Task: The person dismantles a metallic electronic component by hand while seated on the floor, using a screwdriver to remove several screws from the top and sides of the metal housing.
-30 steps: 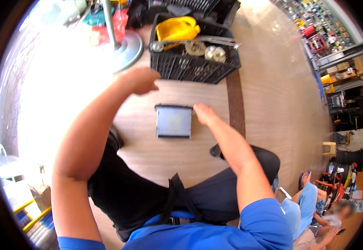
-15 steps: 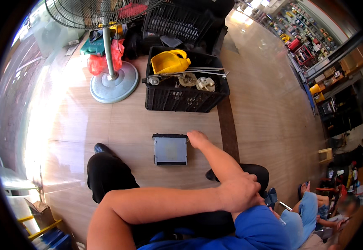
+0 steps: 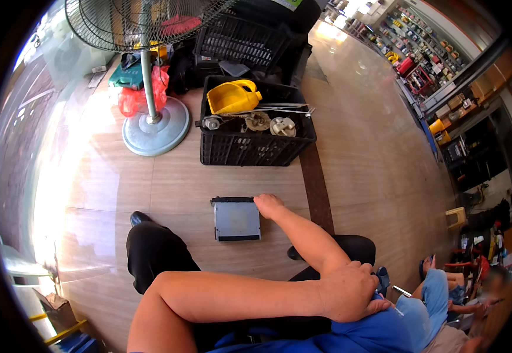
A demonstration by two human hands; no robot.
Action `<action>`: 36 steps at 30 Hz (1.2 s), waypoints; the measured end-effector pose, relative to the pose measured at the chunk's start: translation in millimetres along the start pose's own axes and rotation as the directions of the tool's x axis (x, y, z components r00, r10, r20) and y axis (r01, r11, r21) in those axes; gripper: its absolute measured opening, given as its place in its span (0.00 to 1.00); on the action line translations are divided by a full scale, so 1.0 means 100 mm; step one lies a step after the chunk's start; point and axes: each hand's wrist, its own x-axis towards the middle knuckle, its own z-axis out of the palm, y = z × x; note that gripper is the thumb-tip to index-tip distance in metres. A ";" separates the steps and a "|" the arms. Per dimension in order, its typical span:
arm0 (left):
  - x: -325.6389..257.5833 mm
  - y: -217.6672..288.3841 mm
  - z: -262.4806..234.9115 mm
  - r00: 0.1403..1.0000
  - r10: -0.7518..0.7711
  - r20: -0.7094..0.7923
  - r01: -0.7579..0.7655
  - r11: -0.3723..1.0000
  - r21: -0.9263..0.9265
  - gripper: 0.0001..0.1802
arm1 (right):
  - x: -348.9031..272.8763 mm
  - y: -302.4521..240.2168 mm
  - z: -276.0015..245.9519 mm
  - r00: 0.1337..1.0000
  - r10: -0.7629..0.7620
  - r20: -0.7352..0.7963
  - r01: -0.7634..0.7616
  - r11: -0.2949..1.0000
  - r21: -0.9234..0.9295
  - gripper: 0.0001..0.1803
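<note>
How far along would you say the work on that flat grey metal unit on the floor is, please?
Done: the grey unit lies flat before the black crate. In hand: the right hand touches its top right corner; the left hand rests on the right forearm. Left: no opening shows yet.

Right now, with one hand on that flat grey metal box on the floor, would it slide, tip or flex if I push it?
The grey metal box lies flat and low on smooth wood-look flooring, so it would probably slide rather than tip. Its sheet-metal casing looks rigid, unlikely to flex. The right hand touches only its top right corner, so a push there may turn it.
</note>
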 end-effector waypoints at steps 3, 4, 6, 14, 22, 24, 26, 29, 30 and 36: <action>0.00 0.00 0.03 0.995 0.074 -0.060 -0.078 0.994 -0.081 0.22 | 0.00 -0.01 0.02 1.000 0.009 -0.022 -0.009 1.000 0.019 0.10; 0.02 0.01 0.07 0.991 0.121 -0.062 -0.128 0.983 -0.131 0.23 | -0.01 -0.02 0.01 1.000 0.008 -0.022 -0.008 1.000 0.016 0.10; 0.03 -0.01 0.10 0.983 0.168 -0.068 -0.178 0.967 -0.181 0.23 | -0.02 -0.03 0.00 1.000 -0.017 -0.007 0.017 1.000 -0.015 0.10; 0.03 -0.06 0.04 0.983 0.183 -0.014 -0.181 0.961 -0.209 0.21 | 0.04 -0.03 0.07 1.000 -0.017 -0.025 0.017 1.000 -0.023 0.10; -0.02 0.00 -0.03 0.991 0.133 0.032 -0.133 0.991 -0.005 0.23 | 0.07 0.04 0.16 0.999 -0.035 -0.026 0.034 0.999 -0.025 0.09; -0.03 0.01 -0.01 0.998 0.056 0.018 -0.057 0.997 0.048 0.23 | 0.08 0.11 0.18 0.994 -0.063 -0.087 0.062 0.998 -0.010 0.09; -0.03 0.03 0.01 0.998 0.064 -0.005 -0.064 0.998 0.006 0.25 | 0.06 0.10 0.16 0.996 -0.052 -0.075 0.053 0.999 0.010 0.09; 0.01 0.05 -0.04 0.985 0.111 0.135 -0.108 0.994 -0.034 0.28 | 0.03 0.03 0.09 0.997 -0.042 -0.059 0.045 0.998 0.042 0.09; 0.01 0.03 -0.01 0.985 0.107 0.134 -0.104 0.994 -0.036 0.28 | 0.03 0.00 0.07 0.998 -0.043 -0.054 0.046 0.997 0.055 0.09; -0.05 0.04 -0.04 1.000 -0.006 0.015 0.005 0.997 0.082 0.25 | 0.00 0.13 0.10 0.999 -0.010 -0.041 0.011 0.999 0.044 0.10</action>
